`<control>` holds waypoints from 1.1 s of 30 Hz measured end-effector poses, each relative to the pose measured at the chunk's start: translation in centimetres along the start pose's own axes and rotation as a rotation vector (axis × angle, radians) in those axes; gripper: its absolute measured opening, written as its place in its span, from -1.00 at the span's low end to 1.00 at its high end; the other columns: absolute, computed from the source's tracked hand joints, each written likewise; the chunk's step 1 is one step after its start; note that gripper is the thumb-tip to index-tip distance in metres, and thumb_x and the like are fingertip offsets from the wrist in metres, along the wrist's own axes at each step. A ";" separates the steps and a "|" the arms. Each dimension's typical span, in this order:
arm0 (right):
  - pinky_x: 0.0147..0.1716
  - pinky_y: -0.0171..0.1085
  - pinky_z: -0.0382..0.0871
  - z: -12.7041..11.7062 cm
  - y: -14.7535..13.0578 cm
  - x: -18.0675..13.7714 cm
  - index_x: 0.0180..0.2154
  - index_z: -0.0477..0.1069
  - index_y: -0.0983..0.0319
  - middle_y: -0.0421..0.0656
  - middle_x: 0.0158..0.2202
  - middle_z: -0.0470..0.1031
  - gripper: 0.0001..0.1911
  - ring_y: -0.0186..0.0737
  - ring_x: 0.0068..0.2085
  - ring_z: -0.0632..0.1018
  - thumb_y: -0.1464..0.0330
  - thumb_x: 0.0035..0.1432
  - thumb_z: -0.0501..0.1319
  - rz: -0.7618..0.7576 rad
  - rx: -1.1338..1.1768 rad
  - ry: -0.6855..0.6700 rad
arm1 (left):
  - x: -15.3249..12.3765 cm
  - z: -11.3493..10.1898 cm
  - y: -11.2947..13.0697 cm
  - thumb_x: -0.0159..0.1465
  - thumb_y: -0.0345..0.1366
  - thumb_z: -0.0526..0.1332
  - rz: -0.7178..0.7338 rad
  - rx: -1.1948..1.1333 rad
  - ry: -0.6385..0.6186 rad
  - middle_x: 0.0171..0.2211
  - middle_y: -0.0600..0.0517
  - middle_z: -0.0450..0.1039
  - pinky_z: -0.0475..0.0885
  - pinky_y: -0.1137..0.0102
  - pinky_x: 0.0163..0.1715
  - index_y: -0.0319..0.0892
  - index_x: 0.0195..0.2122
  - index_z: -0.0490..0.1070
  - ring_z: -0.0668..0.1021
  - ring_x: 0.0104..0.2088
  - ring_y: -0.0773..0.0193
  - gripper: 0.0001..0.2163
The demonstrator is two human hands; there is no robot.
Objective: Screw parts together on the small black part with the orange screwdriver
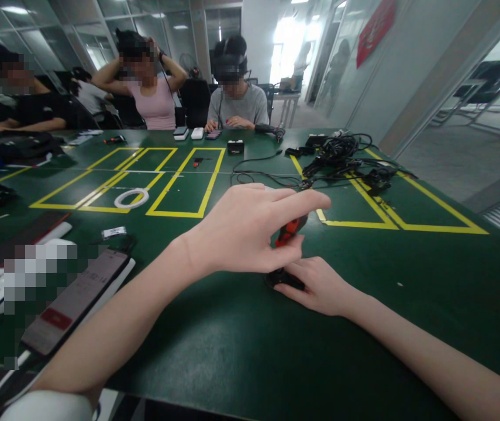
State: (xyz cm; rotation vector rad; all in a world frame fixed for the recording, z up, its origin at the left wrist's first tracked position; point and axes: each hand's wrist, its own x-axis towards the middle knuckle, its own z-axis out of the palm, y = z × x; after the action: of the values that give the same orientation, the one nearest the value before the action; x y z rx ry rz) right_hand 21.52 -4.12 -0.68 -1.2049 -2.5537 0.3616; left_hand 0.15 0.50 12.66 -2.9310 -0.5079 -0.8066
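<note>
My left hand (250,228) reaches across the green table (241,339) and pinches a small red and black tool handle (290,229) between thumb and fingers. My right hand (320,286) lies low on the table just below it, fingers closed round a small black object (281,278) under the tool. The tool's lower end is hidden between the two hands.
Phones (74,298) lie at the left front. A white ring (131,198) sits among yellow tape boxes (188,181). A tangle of black cables (341,155) lies at the back right. Three people sit at the far side.
</note>
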 end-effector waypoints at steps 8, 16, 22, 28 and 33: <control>-0.31 -0.24 0.40 0.0 -0.1 0.0 -0.19 0.49 0.23 -0.05 -0.28 0.62 -0.71 -0.08 -0.28 0.62 0.15 0.40 0.15 0.000 0.001 -0.007 | -0.1 -0.1 -0.1 0.25 -0.31 0.13 0.010 -0.042 -0.004 -0.24 0.03 0.55 0.34 0.45 -0.36 -0.15 0.09 0.37 0.56 -0.31 0.29 -0.63; -0.31 -0.25 0.40 0.0 0.0 0.0 -0.20 0.49 0.23 -0.06 -0.28 0.62 -0.71 -0.09 -0.29 0.62 0.15 0.39 0.16 -0.002 0.006 0.002 | -0.2 -0.1 0.0 0.27 -0.26 0.13 -0.032 -0.075 0.000 -0.38 0.09 0.56 0.35 0.47 -0.38 -0.15 0.11 0.37 0.59 -0.35 0.29 -0.63; -0.34 -0.25 0.39 0.0 0.0 0.0 -0.20 0.48 0.22 -0.06 -0.30 0.62 -0.71 -0.10 -0.31 0.62 0.15 0.39 0.16 0.001 0.004 -0.001 | -0.2 -0.2 0.1 0.27 -0.30 0.11 -0.040 -0.031 -0.019 -0.36 0.10 0.57 0.31 0.48 -0.40 -0.13 0.13 0.36 0.59 -0.35 0.31 -0.61; -0.33 -0.25 0.38 0.1 0.0 0.0 -0.21 0.47 0.22 -0.06 -0.29 0.62 -0.72 -0.09 -0.30 0.62 0.15 0.40 0.15 0.000 -0.013 0.000 | -0.1 -0.2 0.1 0.26 -0.31 0.10 -0.016 -0.020 -0.002 -0.25 0.05 0.59 0.32 0.47 -0.40 -0.15 0.13 0.36 0.60 -0.31 0.31 -0.60; -0.32 -0.25 0.39 -0.1 -0.1 0.0 -0.21 0.47 0.22 -0.06 -0.29 0.62 -0.73 -0.09 -0.29 0.63 0.16 0.39 0.16 0.000 -0.001 0.001 | -0.2 -0.1 0.1 0.28 -0.29 0.12 -0.028 -0.037 0.009 -0.37 0.09 0.58 0.33 0.48 -0.41 -0.15 0.13 0.36 0.60 -0.35 0.30 -0.62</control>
State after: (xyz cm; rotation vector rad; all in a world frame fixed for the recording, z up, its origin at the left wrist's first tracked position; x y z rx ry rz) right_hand 21.47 -4.18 -0.59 -1.2056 -2.5531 0.3605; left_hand -0.04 0.35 12.64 -2.9588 -0.5401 -0.8416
